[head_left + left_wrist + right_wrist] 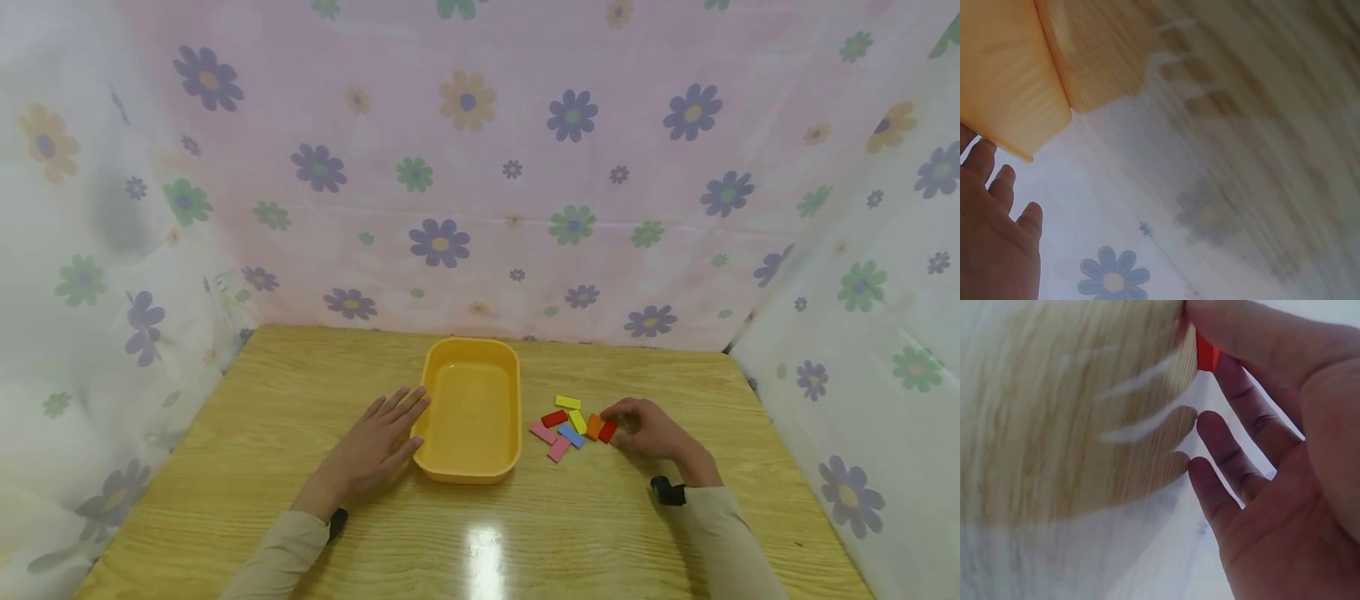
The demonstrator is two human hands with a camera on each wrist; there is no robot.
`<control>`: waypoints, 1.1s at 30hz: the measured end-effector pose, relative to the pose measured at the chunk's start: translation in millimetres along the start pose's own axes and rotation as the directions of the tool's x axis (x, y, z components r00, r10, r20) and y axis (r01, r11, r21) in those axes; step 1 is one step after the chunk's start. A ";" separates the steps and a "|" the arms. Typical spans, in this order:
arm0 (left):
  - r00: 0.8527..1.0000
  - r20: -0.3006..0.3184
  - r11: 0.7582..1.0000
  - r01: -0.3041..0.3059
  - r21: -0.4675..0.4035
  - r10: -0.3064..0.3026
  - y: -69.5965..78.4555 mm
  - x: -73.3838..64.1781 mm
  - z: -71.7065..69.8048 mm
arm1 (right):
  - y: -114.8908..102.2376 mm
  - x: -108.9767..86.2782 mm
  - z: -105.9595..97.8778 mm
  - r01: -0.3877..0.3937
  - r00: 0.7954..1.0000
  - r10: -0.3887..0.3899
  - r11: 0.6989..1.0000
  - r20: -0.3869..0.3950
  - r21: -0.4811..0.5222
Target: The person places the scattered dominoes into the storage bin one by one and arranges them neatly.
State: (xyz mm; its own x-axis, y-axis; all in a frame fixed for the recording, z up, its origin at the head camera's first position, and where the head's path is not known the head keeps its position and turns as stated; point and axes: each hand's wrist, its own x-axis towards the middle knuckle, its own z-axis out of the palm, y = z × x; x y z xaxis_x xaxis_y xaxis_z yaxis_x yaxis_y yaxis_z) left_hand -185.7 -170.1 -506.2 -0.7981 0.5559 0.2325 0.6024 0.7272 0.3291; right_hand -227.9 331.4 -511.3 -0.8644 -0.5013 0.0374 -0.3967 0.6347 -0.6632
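My left hand (375,443) rests with straight, spread fingers against the left rim of a yellow plastic tub (517,433). In the left wrist view, its fingertips (986,149) touch the tub's wall (1010,81). Over on the right, my right hand (654,432) pinches a red block (608,431) between thumb and fingers at the edge of a group of small flat blocks. The right wrist view shows part of that red block (1206,355) by the thumb; the rest is hidden. Touching or close beside it lies an orange block (593,427).
Between tub and right hand lie two yellow blocks (567,402), another red block (554,418), a blue block (572,436) and two pink blocks (558,449). All are on a wood-grain table (405,542). A flowered curtain (487,200) encloses its back and sides.
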 end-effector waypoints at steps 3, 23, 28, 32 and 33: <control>1.000 -0.003 1.000 0.006 -0.013 -0.006 0.7 0.7 0.1 | -2.6 1.7 0.0 -0.024 1.000 0.024 1.000 0.008 -0.013; 0.998 -0.059 1.000 0.012 -0.011 -0.013 5.7 -0.8 2.5 | -9.4 -4.1 -0.2 -0.118 0.993 0.118 0.993 0.000 -0.020; 0.998 -0.046 0.999 0.035 -0.003 -0.035 8.0 -1.9 2.6 | -9.7 -7.3 1.5 -0.086 0.996 0.086 0.996 -0.026 -0.014; 0.998 -0.037 0.999 0.046 0.003 -0.046 10.2 -1.6 2.1 | -9.7 -10.6 1.6 -0.095 0.995 0.094 0.995 -0.041 -0.020; 0.998 -0.036 0.999 0.047 0.006 -0.047 10.6 -1.6 2.4 | -9.5 -11.5 1.5 -0.101 0.994 0.100 0.995 -0.042 -0.020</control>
State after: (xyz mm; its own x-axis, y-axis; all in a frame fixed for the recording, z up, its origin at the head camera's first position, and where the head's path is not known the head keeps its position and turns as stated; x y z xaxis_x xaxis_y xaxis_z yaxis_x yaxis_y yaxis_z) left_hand -178.0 -162.4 -505.3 -0.8254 0.5063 0.2498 0.5643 0.7551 0.3339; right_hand -213.8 330.2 -506.5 -0.9120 -0.4102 0.0027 -0.3138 0.6933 -0.6488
